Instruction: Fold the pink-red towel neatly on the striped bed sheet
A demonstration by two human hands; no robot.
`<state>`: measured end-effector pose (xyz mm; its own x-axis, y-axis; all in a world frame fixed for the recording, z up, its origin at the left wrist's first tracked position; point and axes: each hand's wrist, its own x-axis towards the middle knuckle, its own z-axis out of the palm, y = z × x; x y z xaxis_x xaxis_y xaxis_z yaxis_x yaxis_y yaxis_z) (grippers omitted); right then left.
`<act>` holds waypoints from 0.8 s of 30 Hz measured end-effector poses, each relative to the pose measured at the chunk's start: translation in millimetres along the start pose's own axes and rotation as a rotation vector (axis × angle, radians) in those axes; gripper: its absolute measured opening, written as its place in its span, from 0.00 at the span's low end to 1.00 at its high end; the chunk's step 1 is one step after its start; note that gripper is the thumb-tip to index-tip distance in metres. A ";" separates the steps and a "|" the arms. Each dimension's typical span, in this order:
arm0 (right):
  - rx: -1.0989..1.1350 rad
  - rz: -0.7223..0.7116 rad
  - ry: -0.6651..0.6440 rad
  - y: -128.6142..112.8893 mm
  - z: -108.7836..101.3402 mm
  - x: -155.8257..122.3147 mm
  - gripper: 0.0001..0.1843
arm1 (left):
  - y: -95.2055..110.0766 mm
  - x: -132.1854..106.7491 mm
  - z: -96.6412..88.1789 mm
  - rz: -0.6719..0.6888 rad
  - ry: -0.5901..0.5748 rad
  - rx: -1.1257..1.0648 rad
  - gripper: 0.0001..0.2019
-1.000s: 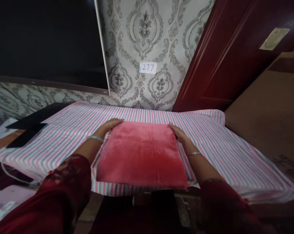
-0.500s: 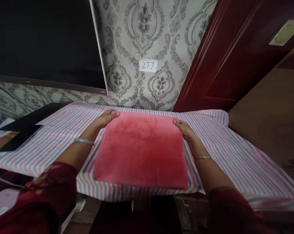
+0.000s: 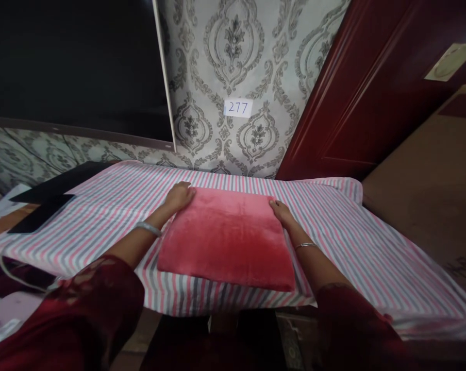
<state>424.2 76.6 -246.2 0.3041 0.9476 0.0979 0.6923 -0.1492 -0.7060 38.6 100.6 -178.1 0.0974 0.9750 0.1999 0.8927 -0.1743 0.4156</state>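
Note:
A folded pink plush cloth (image 3: 227, 237) lies flat on a table covered by a pink, grey and white striped sheet (image 3: 352, 247). My left hand (image 3: 179, 197) rests at the cloth's far left corner, fingers curled over its edge. At the far right corner my right hand (image 3: 281, 213) grips the cloth's edge with the fingers tucked against it. Both forearms run alongside the cloth, each wrist wearing a thin bangle, with dark red sleeves near the camera.
A dark screen (image 3: 70, 67) hangs on the patterned wallpaper with a paper label reading 277 (image 3: 238, 108). A dark red door (image 3: 372, 87) stands at the right. Black flat items (image 3: 47, 198) lie at the table's left end, with a white cable (image 3: 20, 278) below.
Both hands slid the pink cloth away from me along the sheet, then shifted slightly back. They stay at its far corners.

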 end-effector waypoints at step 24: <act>-0.509 -1.013 -0.594 -101.6 73.7 -4.6 0.35 | 37.2 -170.0 75.8 0.949 -0.193 0.117 0.32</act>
<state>304.2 108.2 -226.6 -0.7502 0.6611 0.0124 0.6532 0.7440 -0.1407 88.6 -61.1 -263.9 0.8593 0.4443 0.2532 0.4433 -0.8941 0.0645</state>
